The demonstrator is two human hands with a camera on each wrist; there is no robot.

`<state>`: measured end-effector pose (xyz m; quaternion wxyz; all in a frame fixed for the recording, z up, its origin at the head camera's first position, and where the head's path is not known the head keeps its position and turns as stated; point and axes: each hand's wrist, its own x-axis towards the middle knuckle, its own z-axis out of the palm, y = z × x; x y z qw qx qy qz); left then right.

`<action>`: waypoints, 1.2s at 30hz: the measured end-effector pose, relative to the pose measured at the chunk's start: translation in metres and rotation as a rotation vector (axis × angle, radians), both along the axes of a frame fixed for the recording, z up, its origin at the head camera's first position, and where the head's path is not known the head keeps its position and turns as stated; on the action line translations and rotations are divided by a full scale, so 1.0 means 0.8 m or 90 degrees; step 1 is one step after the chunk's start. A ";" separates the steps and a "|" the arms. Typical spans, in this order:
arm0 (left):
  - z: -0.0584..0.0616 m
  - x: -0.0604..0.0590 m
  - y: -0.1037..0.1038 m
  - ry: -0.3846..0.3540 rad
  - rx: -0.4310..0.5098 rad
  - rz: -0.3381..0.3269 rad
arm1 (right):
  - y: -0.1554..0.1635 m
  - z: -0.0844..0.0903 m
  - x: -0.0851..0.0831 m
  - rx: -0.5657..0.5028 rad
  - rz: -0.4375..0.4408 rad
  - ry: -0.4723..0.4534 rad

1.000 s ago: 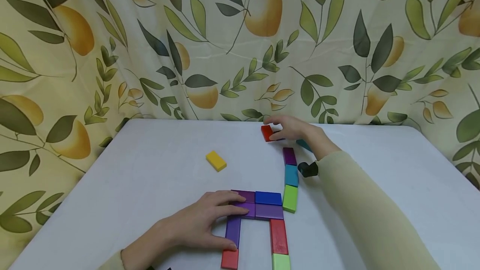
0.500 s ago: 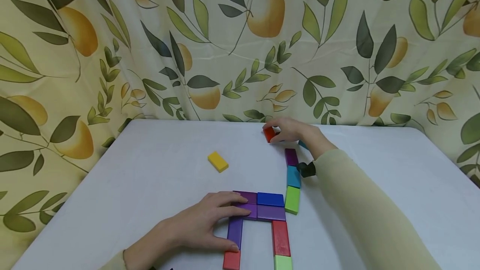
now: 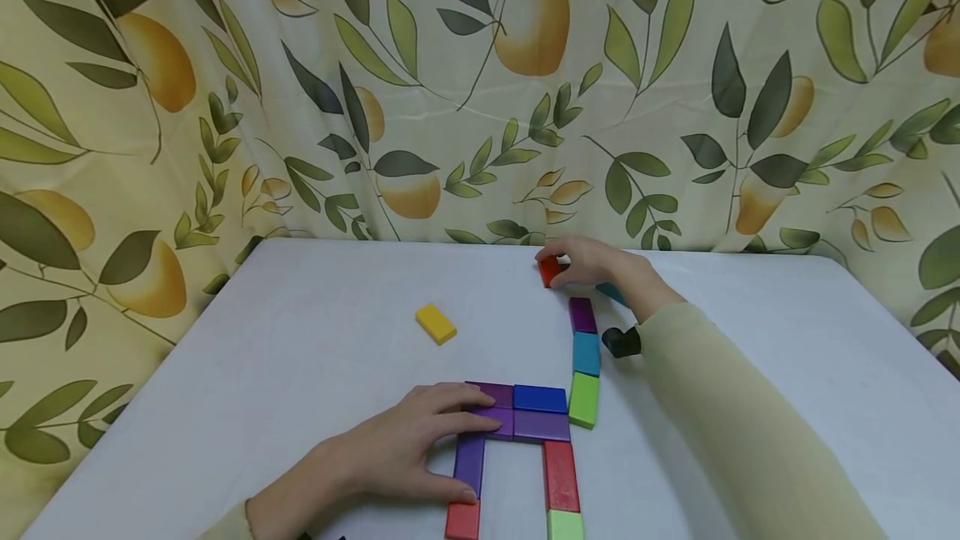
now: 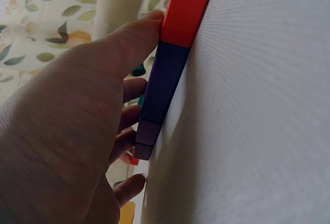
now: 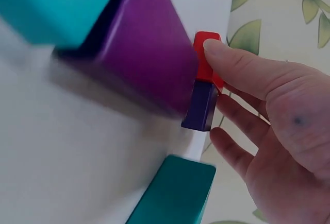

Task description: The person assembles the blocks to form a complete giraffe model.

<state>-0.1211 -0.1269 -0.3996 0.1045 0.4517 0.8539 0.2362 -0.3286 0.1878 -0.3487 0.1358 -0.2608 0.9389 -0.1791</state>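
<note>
Near the front of the white table [image 3: 300, 357] lies a flat arrangement of coloured blocks. My left hand [image 3: 408, 452] rests on its left side, straight fingers over the purple blocks [image 3: 495, 422] and the thumb against the upright purple block [image 3: 468, 465]. The left wrist view has that thumb [image 4: 129, 41] touching the red end block [image 4: 183, 13] and the purple block [image 4: 165, 80]. At the far side my right hand [image 3: 596, 261] pinches a red block [image 3: 550, 271], just beyond a column of purple [image 3: 582, 315], teal [image 3: 587, 354] and green [image 3: 582, 400] blocks. In the right wrist view the thumb [image 5: 232, 62] presses the red block [image 5: 206, 54], with a dark purple block [image 5: 201, 105] right under it.
A yellow block [image 3: 436, 323] lies alone left of centre. A teal block [image 3: 611, 292] sits partly hidden under my right wrist, seen as the teal block [image 5: 175, 193] in the right wrist view. A leaf-and-fruit curtain [image 3: 450, 90] hangs behind the table. A black wrist camera [image 3: 621, 342] sits on the right forearm.
My right hand has carried the red block a little to the right, nearer the top of the purple-teal-green column. The left hand has stayed put.
</note>
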 end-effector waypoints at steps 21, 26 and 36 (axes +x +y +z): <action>-0.001 0.000 0.001 -0.005 -0.006 0.002 | 0.042 -0.001 0.019 -0.017 -0.034 -0.020; -0.001 0.000 0.000 -0.007 -0.003 0.002 | 0.046 -0.003 0.020 -0.019 -0.047 -0.023; -0.001 0.000 0.000 0.000 -0.001 0.002 | 0.048 -0.003 0.022 -0.018 -0.057 -0.038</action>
